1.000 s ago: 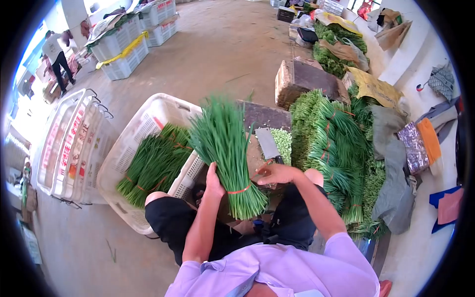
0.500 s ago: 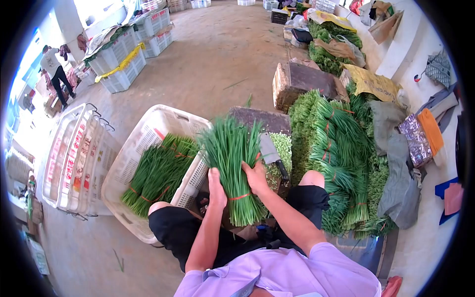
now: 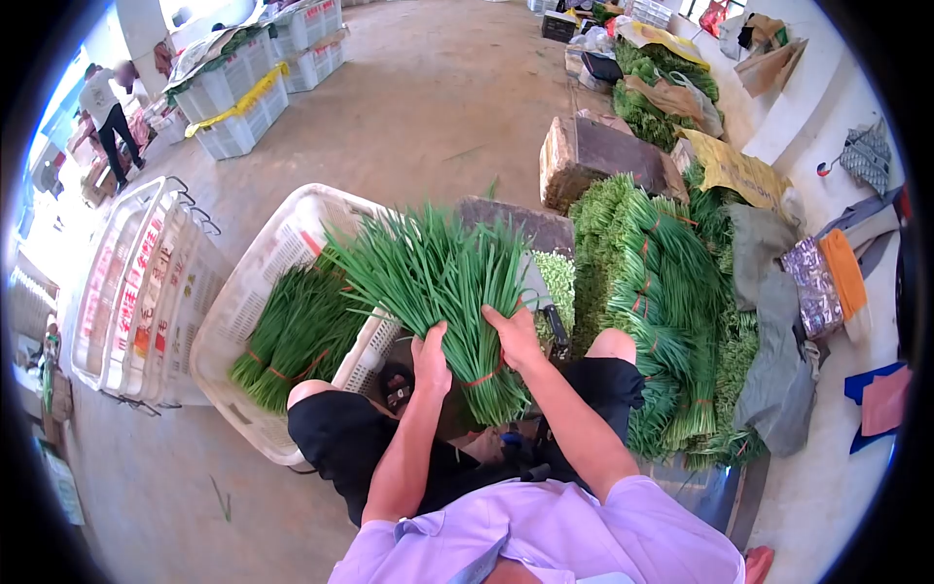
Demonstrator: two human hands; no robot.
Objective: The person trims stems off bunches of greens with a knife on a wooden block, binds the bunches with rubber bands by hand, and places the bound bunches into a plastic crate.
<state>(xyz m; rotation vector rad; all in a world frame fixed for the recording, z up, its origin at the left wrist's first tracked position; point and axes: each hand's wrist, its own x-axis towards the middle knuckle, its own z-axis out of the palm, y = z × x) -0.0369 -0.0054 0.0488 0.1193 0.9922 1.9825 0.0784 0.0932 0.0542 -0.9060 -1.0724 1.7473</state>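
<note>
A large bunch of chives (image 3: 448,282), tied with a red band near its cut ends, is held between my two hands in front of my lap. My left hand (image 3: 431,360) grips its left side, fingers wrapped into the leaves. On the right side, my right hand (image 3: 514,338) is closed round it with the thumb across the stalks. The leaf tips fan out up and left, partly over the rim of a white plastic basket (image 3: 282,229). Banded chive bunches (image 3: 302,321) lie in that basket. Just right of the bunch, a cleaver (image 3: 555,329) rests partly hidden on chopped stalk ends (image 3: 556,277).
On my right, a big pile of banded chives (image 3: 671,311) is partly covered by grey cloth (image 3: 773,360). Stacked white crates (image 3: 136,302) stand at left, more crates (image 3: 229,107) farther back. A brown box (image 3: 608,161) sits ahead; a person (image 3: 109,117) stands far left.
The bunch has tilted, its leaf tips swinging left and spreading wider over the basket rim. Both hands have moved slightly to the right, still holding it.
</note>
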